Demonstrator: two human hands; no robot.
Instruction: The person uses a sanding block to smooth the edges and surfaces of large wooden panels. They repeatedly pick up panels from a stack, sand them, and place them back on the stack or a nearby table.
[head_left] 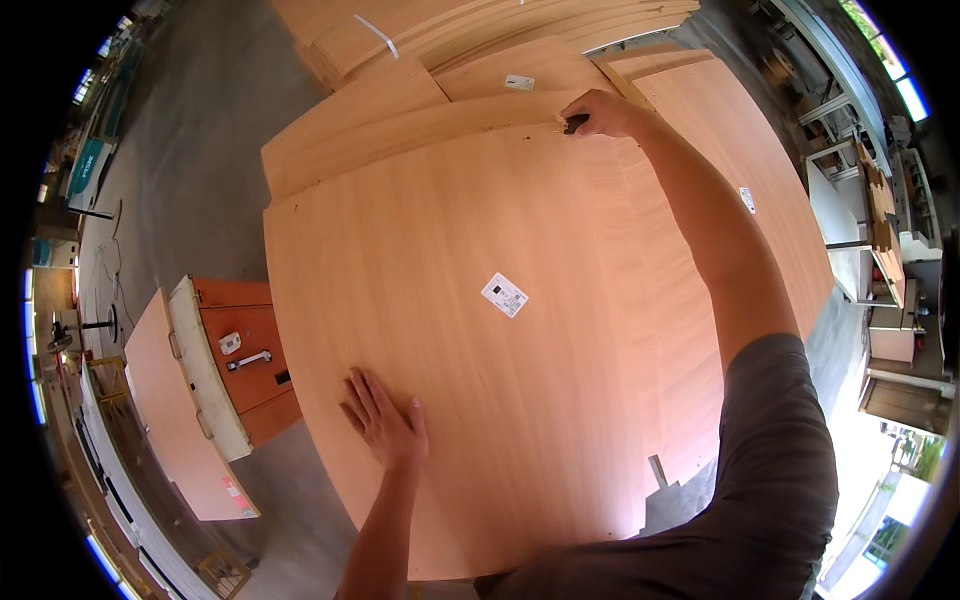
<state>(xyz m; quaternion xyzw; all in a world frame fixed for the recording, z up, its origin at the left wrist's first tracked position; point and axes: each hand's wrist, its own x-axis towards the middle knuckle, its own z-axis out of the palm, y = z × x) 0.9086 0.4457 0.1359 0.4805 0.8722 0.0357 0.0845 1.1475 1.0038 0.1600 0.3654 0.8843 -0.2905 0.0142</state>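
A large wood-grain panel [450, 220] with a white label [505, 295] lies before me, on top of other panels. My left hand [388, 425] rests on its near left part, fingers outstretched and nothing in them. At the panel's far edge, my right hand [608, 113] is closed round a small black object [575, 124]. Its kind does not show, as my fingers cover much of it. A few pale crumbs or chips lie along the edge beside it.
More wood-grain panels [350, 135] lie beyond the far edge, with a higher stack [480, 30] behind them. Another labelled panel [725, 130] extends at the right. On the left stands an orange cabinet [255, 320] bearing a metal tool [248, 360], beside a leaning board [165, 400].
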